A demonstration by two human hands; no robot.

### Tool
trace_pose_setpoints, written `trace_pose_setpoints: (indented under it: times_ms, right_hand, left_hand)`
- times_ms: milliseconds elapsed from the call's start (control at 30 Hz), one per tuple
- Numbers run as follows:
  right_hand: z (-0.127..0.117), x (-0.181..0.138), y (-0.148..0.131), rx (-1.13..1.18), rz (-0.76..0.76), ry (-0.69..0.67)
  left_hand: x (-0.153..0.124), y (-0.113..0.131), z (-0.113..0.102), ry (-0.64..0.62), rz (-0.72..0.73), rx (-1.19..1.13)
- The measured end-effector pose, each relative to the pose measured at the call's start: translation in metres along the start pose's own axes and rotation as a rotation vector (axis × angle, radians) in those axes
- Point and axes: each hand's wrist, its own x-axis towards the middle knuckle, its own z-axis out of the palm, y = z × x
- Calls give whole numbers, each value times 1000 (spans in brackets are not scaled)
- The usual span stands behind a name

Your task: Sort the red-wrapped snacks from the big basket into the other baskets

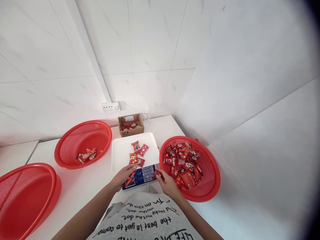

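Observation:
My left hand [122, 177] is closed around red candy packets [129, 178] over the left part of the scale's blue keypad panel [142, 178]. At the panel's right end, my right hand [166, 181] pinches a small dark-red candy packet [157, 173]. Beyond my hands, several red wrapped candies [142, 150] lie on the white pan [122, 151] of the scale. Just right of my right hand stands a red mesh basket [212, 183] with a heap of similar red packets [183, 160] in it.
Behind the scale sits a small cardboard box [131, 132] with red packets, beside a clear plastic bottle [146, 114]. On the left, a red basket [68, 140] holds a few packets; another red basket [50, 200] stands nearer. A wall socket [110, 106] is above the table.

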Motion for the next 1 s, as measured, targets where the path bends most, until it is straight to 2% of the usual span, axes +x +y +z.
trace_pose_setpoints:
  times_ms: [200,300,367,433,600,667,733,800,900,933,1000]
  right_hand:
    - [2,1,1,-7,-25,-29]
    - [1,1,-1,43,-5,2]
    - [1,0,-4,133,-1,-15]
    - [3,-2,-10,227,-4,-91]
    - [7,-9,-32,198,-60,-279]
    - [8,-11,-36,182,-68,-318]
    - [8,-10,-34,200,-42,-323]
    - [5,-3,-25,257,-10,-265]
    - [-9,14,-2,266,57,-54]
    - [-15,20,8,197,97,30]
    - [-28,30,30,-86,187,161]
  left_hand:
    - [1,12,-5,101,78,-1]
    - [-2,13,-5,95,100,-2]
    - [-8,8,0,45,90,2]
    - [-15,-1,10,-38,57,4]
    - [-30,-18,36,-358,-20,-143]
    - [-32,-20,40,-390,-45,-220]
    - [-31,-19,39,-320,-98,-305]
    - [-29,-18,33,-201,-159,-375]
    - [-26,-16,24,-101,-213,-422]
    - [-27,-15,21,-101,-212,-438]
    - [-29,-12,17,-103,-199,-481]
